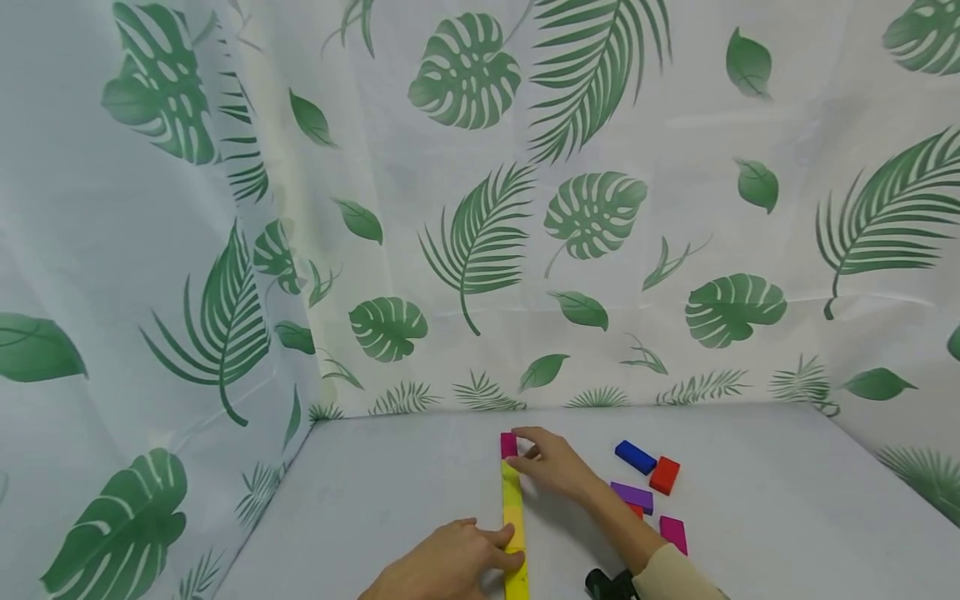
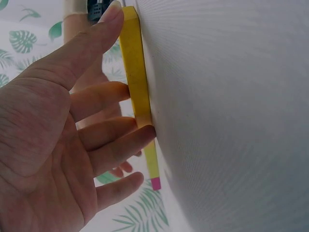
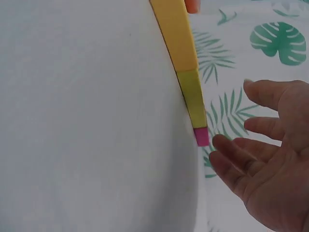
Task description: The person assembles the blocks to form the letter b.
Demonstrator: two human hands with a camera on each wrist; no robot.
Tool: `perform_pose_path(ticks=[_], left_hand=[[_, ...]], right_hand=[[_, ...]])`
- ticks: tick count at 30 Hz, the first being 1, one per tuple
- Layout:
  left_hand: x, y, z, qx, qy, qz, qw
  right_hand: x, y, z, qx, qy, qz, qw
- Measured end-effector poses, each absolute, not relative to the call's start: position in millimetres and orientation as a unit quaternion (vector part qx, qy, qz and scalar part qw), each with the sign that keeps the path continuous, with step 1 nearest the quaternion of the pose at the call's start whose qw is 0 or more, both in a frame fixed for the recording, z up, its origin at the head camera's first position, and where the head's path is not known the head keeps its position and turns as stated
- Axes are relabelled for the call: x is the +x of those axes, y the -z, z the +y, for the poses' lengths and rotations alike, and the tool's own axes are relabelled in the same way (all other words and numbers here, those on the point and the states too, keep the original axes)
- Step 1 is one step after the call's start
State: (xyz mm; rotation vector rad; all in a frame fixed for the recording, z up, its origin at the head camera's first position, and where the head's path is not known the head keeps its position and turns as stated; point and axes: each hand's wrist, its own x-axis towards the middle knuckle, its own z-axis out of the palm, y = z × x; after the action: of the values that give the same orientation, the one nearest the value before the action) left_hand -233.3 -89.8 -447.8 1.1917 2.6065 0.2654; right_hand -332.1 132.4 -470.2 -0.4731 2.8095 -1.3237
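Observation:
A straight row of blocks lies end to end on the white table, with yellow blocks point(image 1: 513, 515) along its length and a magenta block point(image 1: 508, 444) at the far end. My left hand point(image 1: 450, 557) is at the near part of the row, its thumb and extended fingers touching a yellow block point(image 2: 135, 67) in the left wrist view. Beside the magenta end is my right hand point(image 1: 551, 462), fingers spread and loosely bent. In the right wrist view a gap shows between those fingers and the magenta block point(image 3: 201, 137).
Loose blocks lie to the right: a blue block point(image 1: 635, 457), a red block point(image 1: 665, 475), a purple block point(image 1: 632, 497) and a magenta block point(image 1: 673, 533). The right forearm partly covers another red block point(image 1: 636, 509). A leaf-patterned curtain point(image 1: 495, 350) borders the table's back.

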Motion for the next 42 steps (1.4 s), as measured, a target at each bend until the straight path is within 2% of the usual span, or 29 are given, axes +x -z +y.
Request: perform_pose_path(ticks=[5,18,35,42], left_hand=[[-232.5,448.4,-89.0,0.413,-0.088,0.898,0.125],[-233.0,447.7,-85.0,0.361,-0.105,0.913,0.156],[-232.2,447.9,-82.2,0.346,-0.102,0.917,0.167],[-230.7,447.4,-82.5,0.340,-0.098,0.921,0.165]], right_hand=[[-322.2,457.6,146.6,-0.176,0.396,0.901,-0.012],[-310.2,441.4,181.9,-0.184,0.361,0.914,-0.031],[-301.1,430.7,217.4,-0.250,0.331,0.910,-0.011],[-300.7,428.2,235.9,-0.268,0.331,0.904,0.027]])
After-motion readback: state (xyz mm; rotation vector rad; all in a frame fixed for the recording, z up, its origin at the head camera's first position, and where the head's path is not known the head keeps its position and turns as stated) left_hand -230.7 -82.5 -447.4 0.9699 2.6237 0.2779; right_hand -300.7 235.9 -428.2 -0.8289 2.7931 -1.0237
